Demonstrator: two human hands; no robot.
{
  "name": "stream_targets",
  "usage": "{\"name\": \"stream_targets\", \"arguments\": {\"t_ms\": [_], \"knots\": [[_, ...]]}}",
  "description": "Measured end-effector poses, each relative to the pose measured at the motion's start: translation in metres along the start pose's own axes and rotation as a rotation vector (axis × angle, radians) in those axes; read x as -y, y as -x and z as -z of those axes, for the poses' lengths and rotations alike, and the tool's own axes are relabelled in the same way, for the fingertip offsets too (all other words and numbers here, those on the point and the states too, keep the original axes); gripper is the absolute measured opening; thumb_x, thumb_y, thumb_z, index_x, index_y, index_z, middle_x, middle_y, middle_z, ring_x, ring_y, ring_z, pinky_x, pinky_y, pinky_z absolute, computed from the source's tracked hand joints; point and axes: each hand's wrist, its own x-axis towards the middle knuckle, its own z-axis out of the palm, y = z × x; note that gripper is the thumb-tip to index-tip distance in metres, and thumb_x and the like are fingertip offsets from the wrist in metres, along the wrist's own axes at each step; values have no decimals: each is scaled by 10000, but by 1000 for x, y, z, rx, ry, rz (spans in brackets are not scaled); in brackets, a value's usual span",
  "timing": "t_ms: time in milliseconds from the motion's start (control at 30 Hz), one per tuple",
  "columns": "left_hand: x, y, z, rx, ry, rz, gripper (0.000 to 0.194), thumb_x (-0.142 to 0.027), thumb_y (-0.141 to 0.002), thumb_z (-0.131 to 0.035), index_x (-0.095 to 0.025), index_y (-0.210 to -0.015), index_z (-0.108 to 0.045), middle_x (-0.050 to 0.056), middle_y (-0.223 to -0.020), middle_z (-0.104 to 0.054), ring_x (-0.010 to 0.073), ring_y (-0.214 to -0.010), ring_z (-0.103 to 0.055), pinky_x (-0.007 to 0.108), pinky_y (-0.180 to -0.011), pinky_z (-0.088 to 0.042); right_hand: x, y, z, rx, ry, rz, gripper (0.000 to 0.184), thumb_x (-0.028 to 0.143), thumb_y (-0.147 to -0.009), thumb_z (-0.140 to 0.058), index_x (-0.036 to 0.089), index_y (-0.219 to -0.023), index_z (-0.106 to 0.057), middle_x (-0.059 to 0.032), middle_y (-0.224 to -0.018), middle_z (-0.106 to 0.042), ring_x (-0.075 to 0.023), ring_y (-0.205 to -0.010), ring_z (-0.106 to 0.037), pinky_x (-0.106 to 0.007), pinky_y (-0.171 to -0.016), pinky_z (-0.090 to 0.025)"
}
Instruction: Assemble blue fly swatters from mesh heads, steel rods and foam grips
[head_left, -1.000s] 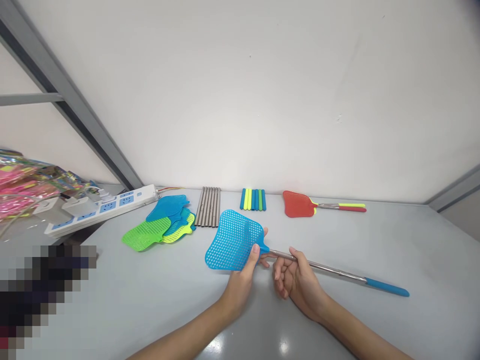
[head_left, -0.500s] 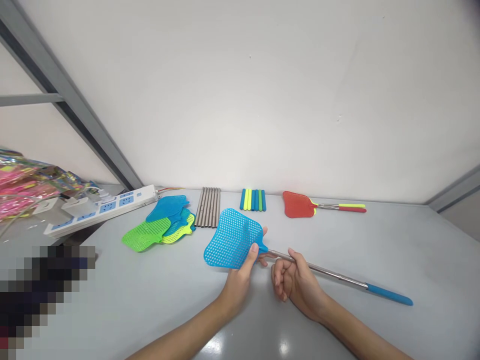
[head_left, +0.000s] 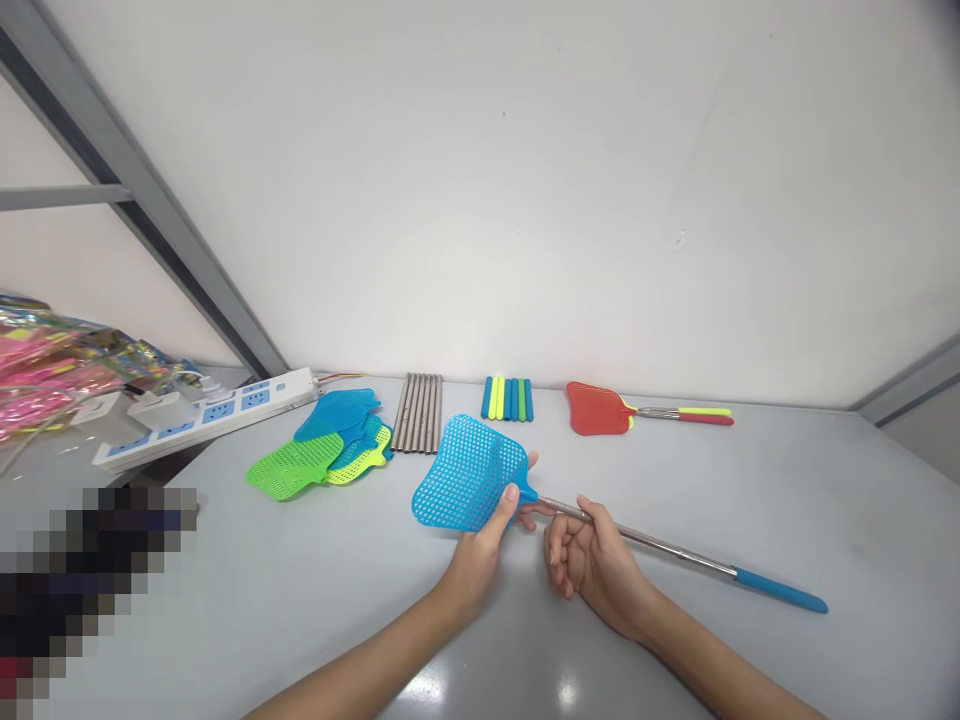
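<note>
A fly swatter with a blue mesh head point(head_left: 472, 475), an extended metal telescopic rod and a blue grip point(head_left: 781, 590) lies across both my hands. My left hand point(head_left: 484, 555) pinches it at the neck of the head, thumb on top and fingers behind. Farther down, my right hand point(head_left: 592, 560) is closed on the metal rod, its thumb along the top and its fingers curled below. Behind them on the table are loose swatter heads point(head_left: 296, 467) in blue, green and yellow, a row of metal rods point(head_left: 418, 414) and a row of coloured grips point(head_left: 508, 399).
Red and yellow fly swatters point(head_left: 600, 410) lie together at the back right. A white power strip point(head_left: 225, 415) with plugs sits at the left, beside plastic-wrapped pink goods point(head_left: 45, 370). A wall borders the table's point(head_left: 810, 500) back edge.
Both hands keep the same hold on the fly swatter. The view has shifted very slightly; nothing else has visibly moved.
</note>
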Motion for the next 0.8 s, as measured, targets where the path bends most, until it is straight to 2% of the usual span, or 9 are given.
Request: {"name": "stream_targets", "arguments": {"t_ms": [300, 800], "knots": [[-2, -3, 2, 122, 52, 51, 415, -350, -826, -368, -210, -1214, -405, 32, -945, -606, 144, -753, -523, 342, -867, -325, -1, 0, 0, 3, -15, 18, 558, 494, -793, -219, 123, -513, -527, -23, -415, -470, -93, -359, -408, -221, -406, -287], [0, -4, 2, 124, 71, 56, 421, -365, -817, -382, -205, -1205, -419, 37, -915, -623, 162, -796, -534, 323, -825, -346, 0, 0, -1, 1, -16, 13, 557, 497, -790, -223, 123, -514, -529, -27, -420, -476, -93, -362, -405, -225, -412, -285]]}}
